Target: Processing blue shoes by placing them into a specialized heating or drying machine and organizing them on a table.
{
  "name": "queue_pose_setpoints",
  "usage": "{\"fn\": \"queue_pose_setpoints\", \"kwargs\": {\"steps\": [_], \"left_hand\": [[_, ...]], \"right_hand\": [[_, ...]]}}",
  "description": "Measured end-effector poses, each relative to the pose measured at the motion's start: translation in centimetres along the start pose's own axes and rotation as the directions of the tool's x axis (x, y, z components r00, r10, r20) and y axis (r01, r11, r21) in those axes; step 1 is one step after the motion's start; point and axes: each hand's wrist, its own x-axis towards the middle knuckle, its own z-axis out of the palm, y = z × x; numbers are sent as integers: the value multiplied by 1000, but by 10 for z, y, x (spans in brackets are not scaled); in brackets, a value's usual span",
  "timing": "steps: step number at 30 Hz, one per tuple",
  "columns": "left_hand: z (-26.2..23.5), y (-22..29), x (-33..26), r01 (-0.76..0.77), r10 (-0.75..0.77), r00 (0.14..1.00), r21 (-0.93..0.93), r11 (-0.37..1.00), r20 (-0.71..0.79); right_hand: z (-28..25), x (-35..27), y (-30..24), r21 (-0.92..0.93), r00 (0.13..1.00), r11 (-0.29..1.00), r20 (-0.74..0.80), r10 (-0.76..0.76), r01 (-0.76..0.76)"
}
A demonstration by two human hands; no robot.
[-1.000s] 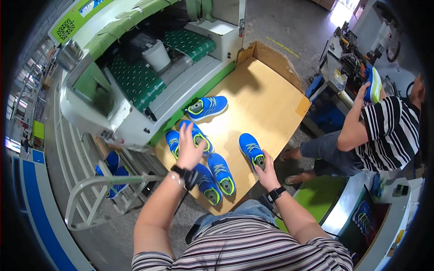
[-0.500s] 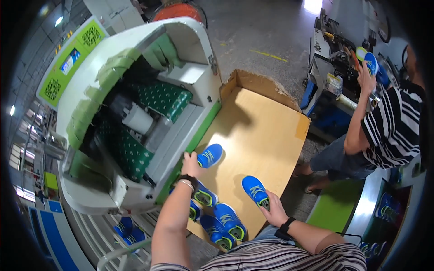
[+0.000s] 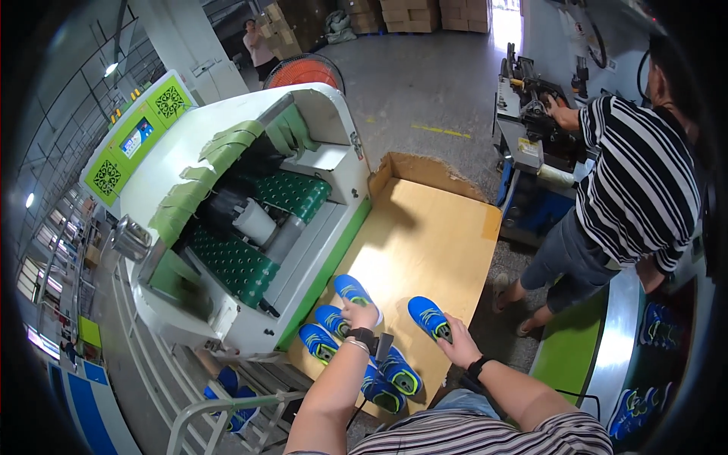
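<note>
My left hand (image 3: 361, 313) is closed on the heel end of a blue shoe (image 3: 349, 287) with yellow-green laces and a pale sole, low over the wooden board (image 3: 409, 250). Farther right, my right hand (image 3: 459, 346) grips the heel of another blue shoe (image 3: 425, 314), its toe pointing away from me. Beside my left hand lie a blue shoe (image 3: 329, 316) and one more blue shoe (image 3: 313, 334). Closer to my body are a blue shoe (image 3: 397, 368) and a blue shoe (image 3: 381, 398), partly hidden by my left wrist.
A white and green machine (image 3: 227, 144) with dotted green pads borders the board on the left. Rails (image 3: 163, 379) with blue shoes (image 3: 231, 398) stand lower left. At right, a person in a striped shirt (image 3: 637, 178) reaches into a bench machine (image 3: 535, 106) near a green-edged conveyor (image 3: 607, 349).
My left hand has brought its shoe back from beside the machine toward the other shoes. The right hand keeps its shoe. The view tilts up, and the co-worker's raised shoe is out of sight.
</note>
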Motion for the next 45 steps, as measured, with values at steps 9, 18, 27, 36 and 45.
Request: {"fn": "queue_pose_setpoints", "kwargs": {"steps": [9,18,27,36,45], "left_hand": [[-61,-99,-110,-712,678,651,-35,701,340],[-80,-169,-168,-826,677,564,317,466,473],[-83,-180,-177,-825,700,565,311,472,437],[-89,-108,-111,-818,794,540,-52,574,279],[-61,43,58,-546,504,838,352,760,210]], "right_hand": [[24,-31,-2,23,998,998,8,66,-66],[66,-56,-21,12,1000,1000,-25,11,-11],[70,-69,-18,26,997,1000,-74,4,-2],[61,-59,-18,33,1000,999,-14,5,-5],[2,-22,-2,302,965,933,-111,238,-195]]}}
